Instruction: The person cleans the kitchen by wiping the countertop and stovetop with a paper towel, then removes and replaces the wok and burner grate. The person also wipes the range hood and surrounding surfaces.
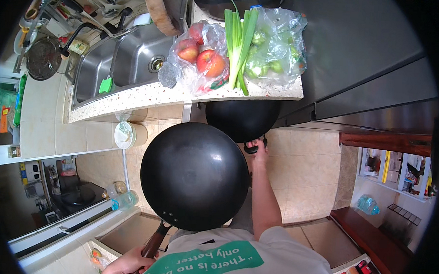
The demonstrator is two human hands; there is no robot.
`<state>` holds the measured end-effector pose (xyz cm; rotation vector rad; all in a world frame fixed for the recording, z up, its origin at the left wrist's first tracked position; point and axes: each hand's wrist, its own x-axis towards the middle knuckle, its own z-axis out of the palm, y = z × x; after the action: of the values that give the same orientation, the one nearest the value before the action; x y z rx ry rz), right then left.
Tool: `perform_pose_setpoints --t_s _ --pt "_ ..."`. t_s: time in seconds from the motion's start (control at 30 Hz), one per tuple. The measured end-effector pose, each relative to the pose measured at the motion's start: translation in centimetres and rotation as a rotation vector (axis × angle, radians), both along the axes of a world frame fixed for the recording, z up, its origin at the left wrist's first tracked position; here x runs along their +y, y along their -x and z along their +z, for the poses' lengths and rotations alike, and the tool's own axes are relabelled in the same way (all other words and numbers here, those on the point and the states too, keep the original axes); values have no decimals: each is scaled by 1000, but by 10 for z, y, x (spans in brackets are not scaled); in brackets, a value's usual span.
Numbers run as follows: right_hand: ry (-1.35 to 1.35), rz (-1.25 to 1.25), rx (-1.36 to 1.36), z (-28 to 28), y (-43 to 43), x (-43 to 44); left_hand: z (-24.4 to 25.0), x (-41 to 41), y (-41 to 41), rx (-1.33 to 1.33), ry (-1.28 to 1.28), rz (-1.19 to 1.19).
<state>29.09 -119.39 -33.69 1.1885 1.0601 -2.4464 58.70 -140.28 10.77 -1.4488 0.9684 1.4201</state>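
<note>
My left hand (131, 261) grips the brown handle (154, 244) of a large black wok (195, 176) at the lower left. Its round body is held in front of my shirt, above the tiled floor, and several rivets show by the handle. With my right arm reaching forward, my right hand (259, 151) is closed around the black loop handle (251, 149) of a second black wok (242, 117). That wok sits below the front edge of the speckled countertop (133, 96), which hides its far part. The nearer wok overlaps its left edge.
On the countertop lie bagged apples (210, 63), green onions (240, 46) and a plastic bag of green vegetables (274, 51). A double steel sink (134, 60) adjoins them. A whitish bucket (126, 134) and plastic bottles (126, 199) stand at left. Dark cabinet fronts (362, 62) are at right.
</note>
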Motion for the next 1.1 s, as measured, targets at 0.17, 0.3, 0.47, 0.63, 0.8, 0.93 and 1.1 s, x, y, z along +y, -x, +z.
perform_pose_setpoints --t_s 0.17,0.3,0.47,0.63,0.8,0.93,1.1 --pt "-27 120 119 2 54 -4 -17 1 -7 -118 -29 63" --pt "-46 110 42 -4 100 -26 -29 8 6 -82 -40 104" --pt "8 85 82 -46 141 -42 -53 20 16 25 69 -20" --pt "19 36 151 -114 194 -35 -98 19 0 203 126 -307" --pt "-34 -44 -37 -162 240 -44 -125 30 25 249 154 -280" --pt "-97 75 84 -171 266 -54 -135 47 60 208 148 -219" --pt "-161 167 121 -171 294 -54 -164 68 77 231 156 -185"
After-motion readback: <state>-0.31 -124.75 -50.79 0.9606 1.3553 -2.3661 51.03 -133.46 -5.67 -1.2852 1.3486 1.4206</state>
